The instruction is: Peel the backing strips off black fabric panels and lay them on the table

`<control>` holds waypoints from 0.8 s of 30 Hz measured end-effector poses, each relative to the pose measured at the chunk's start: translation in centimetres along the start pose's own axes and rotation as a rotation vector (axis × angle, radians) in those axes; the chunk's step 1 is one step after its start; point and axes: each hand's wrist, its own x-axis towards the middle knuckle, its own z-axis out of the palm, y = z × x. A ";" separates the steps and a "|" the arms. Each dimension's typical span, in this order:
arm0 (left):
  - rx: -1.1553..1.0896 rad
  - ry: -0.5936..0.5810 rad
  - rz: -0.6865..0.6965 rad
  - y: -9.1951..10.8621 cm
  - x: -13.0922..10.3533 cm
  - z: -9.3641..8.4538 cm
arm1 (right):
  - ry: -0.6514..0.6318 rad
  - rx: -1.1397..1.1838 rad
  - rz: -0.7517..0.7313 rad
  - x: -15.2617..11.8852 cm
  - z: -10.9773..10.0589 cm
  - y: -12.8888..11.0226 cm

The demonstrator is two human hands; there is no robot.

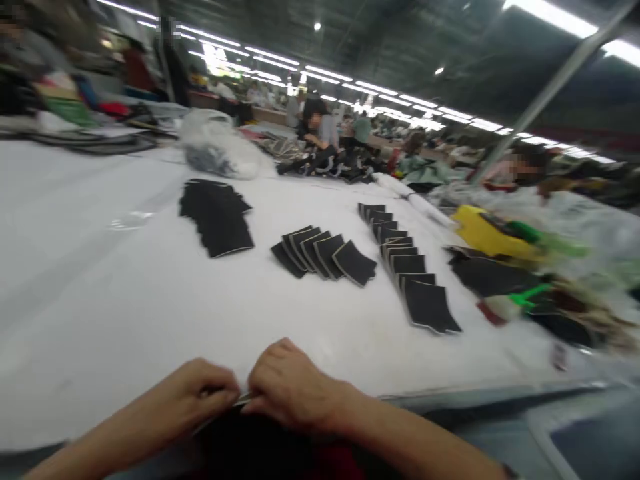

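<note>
- The left hand (207,383) is closing its fingers on a thin, pale-edged dark piece (243,399), with the thumb and the curled fingers meeting at its edge.
- The right hand (295,387) is gripping the same edge just beside the left, its fingers bending down over it and its knuckles facing up.
- The dark piece is sitting between the two hands at the near edge of the white worktop (150,320); its lower part is blending into dark material below, so its outline is hard to tell.
- Beyond the hands, a fanned group of black pieces (327,250) is lying mid-worktop, the pieces overlapping and showing pale edges.
- To its left, a black pile (217,217) is resting in uneven layers.
- To its right, a long overlapping row of black pieces (407,267) is running slantwise away from the person.
- A clear plastic bag (215,143) is lying behind the pile.
- At the far right, a yellow item (487,233) and a bright green item (530,295) are lying among blurred scraps.
- Behind the worktop, a co-worker (317,123) is leaning near dark bundles (330,163).
</note>
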 end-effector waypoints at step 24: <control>-0.008 0.204 0.062 0.2 -4.7 1.2 | 0.198 0.245 0.085 -0.8 2.8 -0.8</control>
